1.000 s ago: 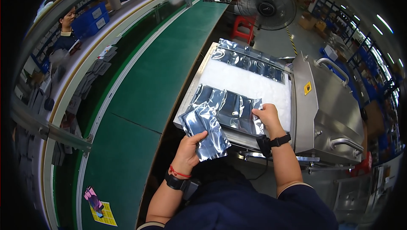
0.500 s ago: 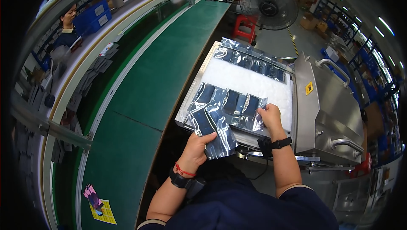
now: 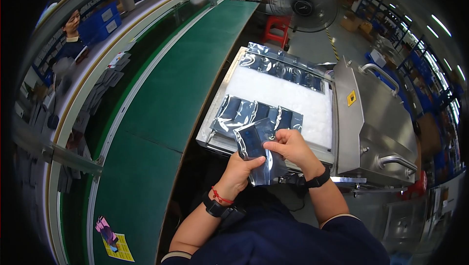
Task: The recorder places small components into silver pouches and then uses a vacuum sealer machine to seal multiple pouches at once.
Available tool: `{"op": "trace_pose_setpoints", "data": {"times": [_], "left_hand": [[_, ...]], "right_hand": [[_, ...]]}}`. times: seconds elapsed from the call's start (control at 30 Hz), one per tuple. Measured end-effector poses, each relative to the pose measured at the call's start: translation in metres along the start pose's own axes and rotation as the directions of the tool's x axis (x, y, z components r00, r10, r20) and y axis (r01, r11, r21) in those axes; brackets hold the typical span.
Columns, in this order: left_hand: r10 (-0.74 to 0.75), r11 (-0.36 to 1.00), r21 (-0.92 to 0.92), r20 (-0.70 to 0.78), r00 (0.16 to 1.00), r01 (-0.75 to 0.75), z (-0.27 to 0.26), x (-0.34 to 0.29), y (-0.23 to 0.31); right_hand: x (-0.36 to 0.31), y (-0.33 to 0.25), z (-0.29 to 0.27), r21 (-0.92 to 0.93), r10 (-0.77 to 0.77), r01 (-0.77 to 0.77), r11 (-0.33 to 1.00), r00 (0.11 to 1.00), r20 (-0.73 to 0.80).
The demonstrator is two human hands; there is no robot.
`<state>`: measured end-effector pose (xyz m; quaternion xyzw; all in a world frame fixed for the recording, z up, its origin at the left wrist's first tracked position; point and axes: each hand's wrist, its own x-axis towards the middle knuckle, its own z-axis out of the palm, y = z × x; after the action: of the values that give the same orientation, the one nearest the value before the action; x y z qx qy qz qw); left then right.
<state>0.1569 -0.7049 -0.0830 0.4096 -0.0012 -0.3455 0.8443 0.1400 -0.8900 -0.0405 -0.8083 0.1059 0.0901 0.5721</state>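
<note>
In front of me I hold a shiny, see-through grey anti-static bag [image 3: 250, 140] with a dark flat item inside. My left hand [image 3: 237, 171] grips its lower left side, thumb on top. My right hand [image 3: 292, 148] pinches the bag's right side. Just beyond, a row of similar filled bags [image 3: 229, 111] lies along the near edge of a white-padded machine bed [image 3: 273, 88]. A second row of bags [image 3: 283, 69] lies along the far edge. The held bag partly covers the near row.
The machine's steel lid [image 3: 373, 123] with bar handles stands raised at right. A green conveyor belt [image 3: 161, 99] runs along my left, bearing a yellow sheet [image 3: 119, 249] and pink gloves [image 3: 105, 228]. A black fan [image 3: 303, 6] and red stool [image 3: 276, 31] stand beyond; co-workers sit across the line.
My right hand has left the near row of bags and moved left and toward me onto the bag in my left hand. The held bag is now more upright.
</note>
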Motion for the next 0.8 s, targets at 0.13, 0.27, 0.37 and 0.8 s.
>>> {"op": "trace_pose_setpoints", "data": {"times": [0.13,0.27,0.37,0.8], "left_hand": [[-0.027,0.999,-0.027,-0.001,1.000,0.027,0.005,0.002,-0.003],[-0.043,0.994,-0.101,-0.035,0.998,0.039,-0.004,0.006,-0.004],[-0.038,0.990,-0.137,-0.060,0.997,0.029,-0.009,0.005,-0.002],[-0.066,0.984,-0.164,0.005,0.998,0.066,-0.009,-0.003,0.012]], "right_hand": [[-0.001,0.014,-0.008,0.300,-0.106,0.103,0.948,0.994,-0.009],[-0.003,0.016,-0.035,0.274,-0.071,0.123,0.954,0.979,-0.190],[0.008,0.038,-0.059,0.303,-0.048,0.183,0.935,0.914,-0.402],[0.024,0.113,-0.084,-0.220,-0.032,-0.171,0.960,0.716,-0.698]]}}
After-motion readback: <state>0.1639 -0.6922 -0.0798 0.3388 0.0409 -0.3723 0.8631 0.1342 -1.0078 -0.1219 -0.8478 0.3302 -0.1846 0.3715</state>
